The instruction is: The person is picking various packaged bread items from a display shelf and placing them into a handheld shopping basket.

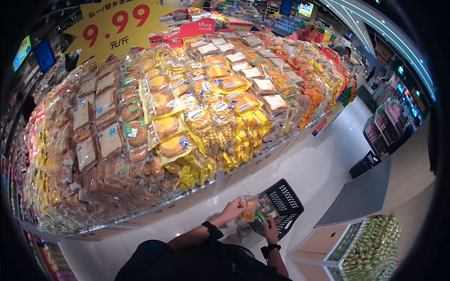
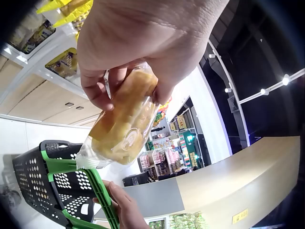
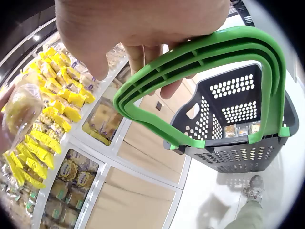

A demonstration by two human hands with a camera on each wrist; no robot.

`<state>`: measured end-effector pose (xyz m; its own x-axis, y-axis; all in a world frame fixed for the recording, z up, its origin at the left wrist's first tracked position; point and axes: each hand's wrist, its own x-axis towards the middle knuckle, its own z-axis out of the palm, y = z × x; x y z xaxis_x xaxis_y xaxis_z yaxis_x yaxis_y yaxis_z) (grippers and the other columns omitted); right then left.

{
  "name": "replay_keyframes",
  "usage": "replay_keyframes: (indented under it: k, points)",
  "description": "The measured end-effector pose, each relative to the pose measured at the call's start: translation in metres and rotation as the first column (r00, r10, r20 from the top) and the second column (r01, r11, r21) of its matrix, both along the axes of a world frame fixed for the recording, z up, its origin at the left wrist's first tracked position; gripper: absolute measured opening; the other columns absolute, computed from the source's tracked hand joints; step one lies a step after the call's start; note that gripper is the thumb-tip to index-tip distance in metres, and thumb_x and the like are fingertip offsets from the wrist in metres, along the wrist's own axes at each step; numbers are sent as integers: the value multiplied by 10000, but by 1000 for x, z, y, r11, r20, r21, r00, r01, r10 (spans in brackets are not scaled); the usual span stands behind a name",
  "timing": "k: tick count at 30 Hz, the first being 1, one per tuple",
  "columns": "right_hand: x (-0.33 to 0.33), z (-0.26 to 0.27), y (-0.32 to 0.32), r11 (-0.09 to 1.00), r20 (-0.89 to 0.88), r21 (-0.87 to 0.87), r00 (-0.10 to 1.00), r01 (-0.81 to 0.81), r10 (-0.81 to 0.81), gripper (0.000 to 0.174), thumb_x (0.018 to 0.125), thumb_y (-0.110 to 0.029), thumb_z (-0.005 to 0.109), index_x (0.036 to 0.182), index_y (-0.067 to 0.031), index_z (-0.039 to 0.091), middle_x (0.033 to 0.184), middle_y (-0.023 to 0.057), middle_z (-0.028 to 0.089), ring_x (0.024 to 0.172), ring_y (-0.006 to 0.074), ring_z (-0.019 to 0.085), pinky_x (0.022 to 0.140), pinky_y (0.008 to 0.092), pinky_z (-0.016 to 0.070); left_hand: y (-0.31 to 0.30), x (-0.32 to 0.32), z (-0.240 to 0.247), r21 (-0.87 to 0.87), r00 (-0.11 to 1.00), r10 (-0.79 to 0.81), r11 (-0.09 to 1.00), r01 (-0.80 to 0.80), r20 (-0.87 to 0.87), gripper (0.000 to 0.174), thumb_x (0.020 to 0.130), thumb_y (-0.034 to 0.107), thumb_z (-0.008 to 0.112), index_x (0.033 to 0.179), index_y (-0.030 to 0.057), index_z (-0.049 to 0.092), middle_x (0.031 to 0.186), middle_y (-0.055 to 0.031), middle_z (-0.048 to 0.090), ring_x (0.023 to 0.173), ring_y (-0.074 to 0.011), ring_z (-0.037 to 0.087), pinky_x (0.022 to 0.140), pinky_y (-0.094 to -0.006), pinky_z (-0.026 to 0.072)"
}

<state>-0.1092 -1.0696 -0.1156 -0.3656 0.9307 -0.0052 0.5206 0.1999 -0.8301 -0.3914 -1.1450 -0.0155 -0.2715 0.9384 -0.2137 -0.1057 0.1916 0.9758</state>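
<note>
In the left wrist view the left hand (image 2: 138,38) pinches a clear-wrapped yellow-brown bread (image 2: 126,121) between thumb and fingers. The head view has the left hand (image 1: 231,210) holding this packet (image 1: 248,209) at the near side of a black perforated basket (image 1: 286,201). Curled round the basket's green handle (image 3: 190,52) is the right hand (image 3: 143,24), seen in the right wrist view. A few small packets (image 3: 242,129) lie inside the basket, which hangs from the handle above or at the floor; which of these I cannot tell.
A long display heaped with wrapped breads (image 1: 164,103) runs along the left and front, with a yellow 9.99 sign (image 1: 115,28) above. At lower right stands a bin of green-wrapped goods (image 1: 372,246). Shelves and baskets (image 1: 386,122) stand farther right, across the pale floor (image 1: 323,154).
</note>
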Motion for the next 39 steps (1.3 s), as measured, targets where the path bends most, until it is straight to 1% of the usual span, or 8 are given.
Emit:
replay_keyframes:
  k: [3,10,17,19,23,29,33,39]
  points:
    - [-21,-9,-34,971,-96,-212,986,113,-136,301,960,-253,679,1147,-17,679,1048,73,701,903,145,649,806,291,513,-42,-23,20,-99,975,-109,991,91,-191,623,860,484,752,1191,-19,590,1023,-171,723,915,-240,716,823,-353,557]
    - [-51,-15,-116,962,-213,-274,974,20,-81,285,995,-232,624,1132,15,664,1019,52,685,928,126,624,827,288,498,-108,-34,34,28,972,-12,999,19,-233,680,829,493,778,1268,40,524,928,-161,727,805,-256,723,730,-367,568]
    - [-54,-15,-189,936,-360,-331,933,-120,-7,383,1064,-290,457,1320,-24,559,1183,52,626,985,126,611,823,303,511,-161,-29,24,21,1000,-7,1000,7,-29,777,833,418,802,1388,108,356,859,-147,700,690,-203,704,580,-322,560]
    - [-66,14,-218,777,-525,-601,824,-184,-211,463,1076,-382,385,1362,-50,536,1181,41,629,979,129,617,808,312,520,-182,-24,22,19,999,20,1000,-19,-34,761,846,400,797,1397,123,351,891,-151,699,732,-207,711,577,-323,577]
    - [-72,9,-267,798,-525,-580,823,-161,-216,727,1049,-622,255,1495,-71,412,1384,70,553,1212,204,562,1029,357,443,-227,-18,35,12,990,46,999,-48,135,648,889,289,772,1386,159,377,1075,-156,672,920,-230,701,641,-372,652]
    - [-97,23,-339,741,-541,-638,808,-211,-236,733,1052,-621,240,1545,-87,335,1514,77,441,1350,224,446,1137,363,322,-309,-30,35,-31,953,91,996,-85,288,537,917,257,747,1345,130,448,1052,-129,647,912,-201,677,654,-344,629]
    - [-105,-3,-375,768,-563,-611,787,-192,-251,542,1069,-432,337,1446,-50,415,1364,70,524,1215,204,518,1068,350,377,-352,-48,15,-69,893,166,986,-151,418,547,923,270,743,1361,133,446,996,-105,652,895,-189,672,658,-349,621]
    - [-127,4,-433,792,-492,-597,839,-130,-233,673,1060,-585,301,1364,-27,522,1226,57,610,1077,171,576,959,336,436,-398,-83,19,-69,915,128,992,-109,382,464,920,273,742,1292,117,512,1036,-82,667,926,-169,681,707,-330,619]
